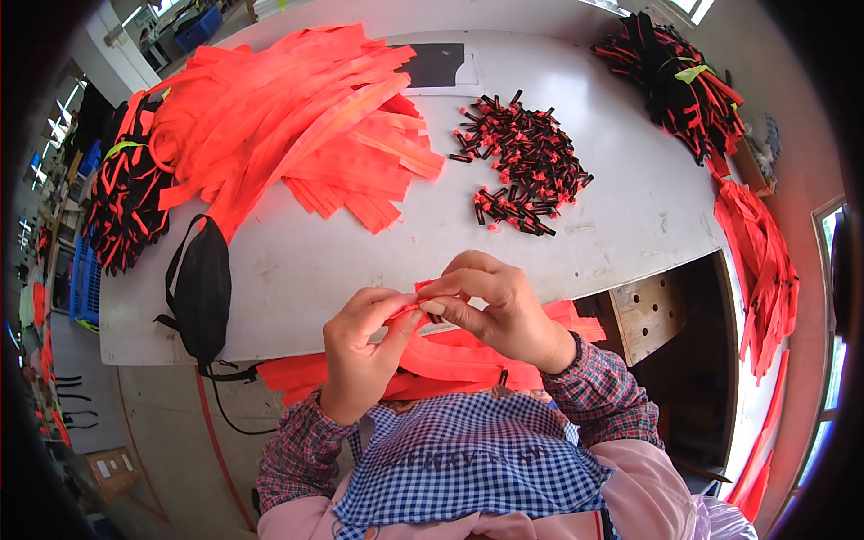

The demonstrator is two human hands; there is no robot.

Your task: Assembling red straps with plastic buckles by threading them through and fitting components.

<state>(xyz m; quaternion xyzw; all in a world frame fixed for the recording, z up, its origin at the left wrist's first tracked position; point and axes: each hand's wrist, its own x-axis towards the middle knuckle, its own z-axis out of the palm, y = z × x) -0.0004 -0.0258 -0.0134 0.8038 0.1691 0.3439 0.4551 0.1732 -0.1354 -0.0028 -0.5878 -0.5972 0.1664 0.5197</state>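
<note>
Above my lap, my left hand [360,346] and my right hand [504,310] meet at the near edge of the table. Both pinch the end of a bright orange-red zipper tape [450,358], which curves down toward my lap. A small dark piece, apparently a zipper slider with a black pull, shows under my right fingers; the fingertips partly hide it. More orange-red zipper tapes [301,373] lie across my lap below my hands. Beyond them, a heap of small black and red zipper sliders [531,153] rests on the white table [612,225].
A large pile of orange-red tapes [297,117] covers the table's far left. Tied black-and-red bundles stand at the left [126,193] and far right [666,85]. A black pouch [202,292] hangs over the left front edge. An open compartment with a wooden board [650,315] is at the right.
</note>
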